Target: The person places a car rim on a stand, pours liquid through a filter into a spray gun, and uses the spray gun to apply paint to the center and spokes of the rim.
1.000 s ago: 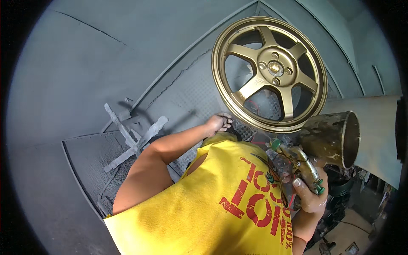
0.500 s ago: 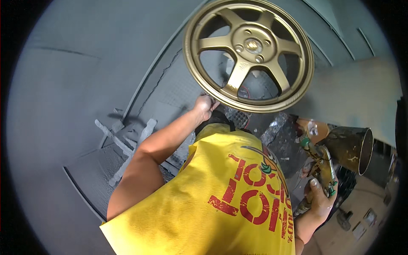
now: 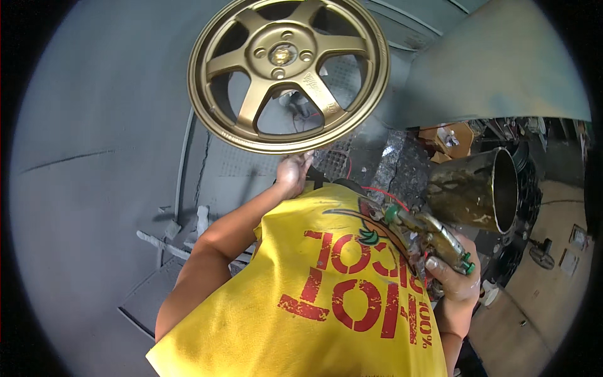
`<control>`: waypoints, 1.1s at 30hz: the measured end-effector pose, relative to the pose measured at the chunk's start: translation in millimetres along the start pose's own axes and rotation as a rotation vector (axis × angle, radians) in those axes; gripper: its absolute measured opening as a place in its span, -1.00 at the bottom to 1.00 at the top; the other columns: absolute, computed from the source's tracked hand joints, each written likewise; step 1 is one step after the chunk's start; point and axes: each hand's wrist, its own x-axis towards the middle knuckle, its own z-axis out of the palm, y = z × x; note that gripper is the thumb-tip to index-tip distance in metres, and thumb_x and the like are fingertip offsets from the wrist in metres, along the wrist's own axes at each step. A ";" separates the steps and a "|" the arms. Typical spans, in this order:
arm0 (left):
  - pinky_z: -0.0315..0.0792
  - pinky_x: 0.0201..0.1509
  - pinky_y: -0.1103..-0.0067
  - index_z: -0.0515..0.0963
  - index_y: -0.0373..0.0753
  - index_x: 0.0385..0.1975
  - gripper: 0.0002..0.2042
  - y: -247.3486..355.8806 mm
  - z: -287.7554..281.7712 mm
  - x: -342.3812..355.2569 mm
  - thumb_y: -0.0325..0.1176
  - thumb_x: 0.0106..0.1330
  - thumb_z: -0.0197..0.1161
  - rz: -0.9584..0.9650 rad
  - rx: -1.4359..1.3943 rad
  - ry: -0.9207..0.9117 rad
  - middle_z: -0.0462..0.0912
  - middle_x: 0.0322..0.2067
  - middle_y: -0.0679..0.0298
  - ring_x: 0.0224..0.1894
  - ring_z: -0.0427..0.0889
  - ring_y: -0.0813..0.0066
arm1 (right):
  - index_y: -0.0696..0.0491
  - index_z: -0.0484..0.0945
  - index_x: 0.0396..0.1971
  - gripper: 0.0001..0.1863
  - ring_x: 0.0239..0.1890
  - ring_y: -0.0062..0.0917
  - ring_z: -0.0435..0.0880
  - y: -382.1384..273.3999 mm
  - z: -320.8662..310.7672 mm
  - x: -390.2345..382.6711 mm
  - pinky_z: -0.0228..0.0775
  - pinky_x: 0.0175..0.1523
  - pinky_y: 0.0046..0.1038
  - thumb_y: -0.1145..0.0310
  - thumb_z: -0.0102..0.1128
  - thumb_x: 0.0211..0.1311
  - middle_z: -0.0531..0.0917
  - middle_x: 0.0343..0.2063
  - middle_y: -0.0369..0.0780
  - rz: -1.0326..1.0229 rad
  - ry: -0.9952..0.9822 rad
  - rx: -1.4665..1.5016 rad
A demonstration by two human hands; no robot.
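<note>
A gold six-spoke car wheel rim [image 3: 325, 94] is raised in front of me at the top of the view, its face with the lug holes turned up. My left hand [image 3: 294, 173] is just below the rim's near edge, fingers curled together; what they grip, if anything, is hidden. In my right hand [image 3: 457, 276] is a paint-crusted spray gun [image 3: 433, 235] with green fittings, my fingers wrapped around it. The gun is close to the right side of my yellow shirt [image 3: 352, 251], pointing up and left, apart from the rim. What supports the rim is mostly hidden.
A paint-stained cylindrical bucket [image 3: 461, 188] stands to the right, beyond the gun. Behind it is an open cardboard box [image 3: 461, 135]. A red hose [image 3: 386, 194] runs near my waist. Grey-coated metal bars [image 3: 164, 244] lie at the left, near the grey wall [image 3: 94, 125].
The view has swung, so the rim and bucket appear farther left. My right hand has brought the spray gun up and in toward my body. My left hand stays near the rim's lower edge.
</note>
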 end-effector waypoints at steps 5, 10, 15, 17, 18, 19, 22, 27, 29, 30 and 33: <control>0.39 0.23 0.36 0.35 -0.35 0.06 -0.61 -1.7 -3.4 4.0 -0.67 0.23 -0.16 -0.022 -0.006 -0.009 0.55 0.02 0.08 0.09 0.56 0.26 | 0.30 0.44 0.14 -0.44 -0.39 -0.65 0.55 14.3 -5.5 -2.2 0.33 -0.33 -0.64 0.48 0.26 0.09 0.66 -0.33 -0.17 -0.113 0.306 -0.018; 0.37 0.24 0.39 0.37 -0.34 0.04 -0.61 -1.0 -4.7 6.2 -0.66 0.19 -0.16 -0.068 -0.007 -0.033 0.56 0.02 0.11 0.09 0.56 0.30 | 0.30 0.45 0.11 -0.48 -0.42 -0.67 0.54 23.0 -20.7 -1.6 0.32 -0.37 -0.66 0.48 0.24 0.10 0.67 -0.32 -0.17 -0.142 0.378 -0.104; 0.37 0.25 0.36 0.36 -0.39 0.00 -0.64 1.3 -6.3 5.6 -0.66 0.20 -0.17 -0.103 -0.030 -0.033 0.49 0.06 0.06 0.14 0.51 0.25 | 0.34 0.46 0.12 -0.40 -0.32 -0.56 0.59 26.9 -16.6 -6.8 0.38 -0.23 -0.60 0.40 0.30 0.03 0.66 -0.30 -0.13 -0.091 0.175 0.109; 0.38 0.25 0.36 0.36 -0.41 -0.01 -0.65 1.6 -9.0 7.4 -0.66 0.20 -0.17 -0.115 -0.026 -0.008 0.48 0.06 0.05 0.14 0.50 0.21 | 0.37 0.43 0.15 -0.38 -0.24 -0.48 0.60 22.2 -10.7 -8.8 0.41 -0.10 -0.54 0.42 0.28 0.04 0.66 -0.26 -0.08 -0.125 0.079 0.158; 0.38 0.25 0.35 0.35 -0.42 -0.02 -0.66 2.0 -10.4 8.5 -0.66 0.20 -0.17 -0.121 -0.025 0.005 0.47 0.06 0.04 0.14 0.50 0.19 | 0.36 0.45 0.13 -0.40 -0.23 -0.47 0.61 24.4 -11.8 -8.3 0.42 -0.10 -0.53 0.45 0.28 0.05 0.66 -0.25 -0.07 -0.118 0.056 0.165; 0.40 0.24 0.36 0.35 -0.42 -0.02 -0.66 2.4 -12.5 9.3 -0.66 0.20 -0.17 -0.123 0.001 0.007 0.47 0.06 0.03 0.14 0.50 0.19 | 0.36 0.46 0.11 -0.43 -0.23 -0.46 0.62 28.3 -12.9 -9.2 0.43 -0.10 -0.52 0.47 0.27 0.05 0.66 -0.24 -0.06 -0.110 0.037 0.171; 0.43 0.21 0.37 0.36 -0.42 -0.02 -0.67 10.7 -16.8 9.9 -0.66 0.21 -0.16 -0.135 0.056 0.022 0.47 0.04 0.02 0.11 0.51 0.18 | 0.31 0.52 0.02 -0.55 -0.20 -0.42 0.64 45.2 -14.3 -13.6 0.47 -0.11 -0.47 0.56 0.28 0.06 0.65 -0.19 -0.05 -0.172 0.169 0.110; 0.48 0.14 0.41 0.38 -0.39 -0.01 -0.70 26.7 -34.2 14.9 -0.64 0.29 -0.17 -0.130 0.119 0.060 0.49 0.02 0.05 0.04 0.56 0.22 | 0.32 0.49 0.04 -0.53 -0.21 -0.42 0.64 49.6 -19.6 -17.6 0.46 -0.08 -0.42 0.58 0.28 0.07 0.64 -0.20 -0.06 -0.180 0.365 0.035; 0.48 0.11 0.37 0.40 -0.33 0.00 -0.73 21.4 -58.9 28.0 -0.49 0.39 -0.18 -0.104 0.106 0.093 0.50 -0.01 0.09 0.02 0.56 0.25 | 0.34 0.47 0.07 -0.49 -0.19 -0.42 0.64 42.2 -18.9 -17.2 0.44 -0.03 -0.41 0.57 0.30 0.05 0.64 -0.18 -0.06 -0.176 0.332 0.090; 0.47 0.11 0.35 0.40 -0.31 0.01 -0.72 23.3 -51.8 23.6 -0.42 0.41 -0.18 -0.095 0.053 0.117 0.50 -0.01 0.10 0.01 0.56 0.25 | 0.35 0.47 0.07 -0.49 -0.19 -0.42 0.64 43.8 -16.9 -19.9 0.43 -0.02 -0.41 0.57 0.30 0.05 0.64 -0.17 -0.06 -0.157 0.340 0.094; 0.42 0.12 0.28 0.38 -0.21 0.08 -0.66 30.0 -18.2 -3.1 -0.20 0.46 -0.19 -0.055 -0.105 0.187 0.47 0.03 0.13 0.01 0.54 0.24 | 0.36 0.47 0.09 -0.47 -0.20 -0.42 0.63 49.3 -14.9 -26.7 0.43 0.00 -0.43 0.52 0.27 0.06 0.66 -0.17 -0.05 -0.066 0.307 0.081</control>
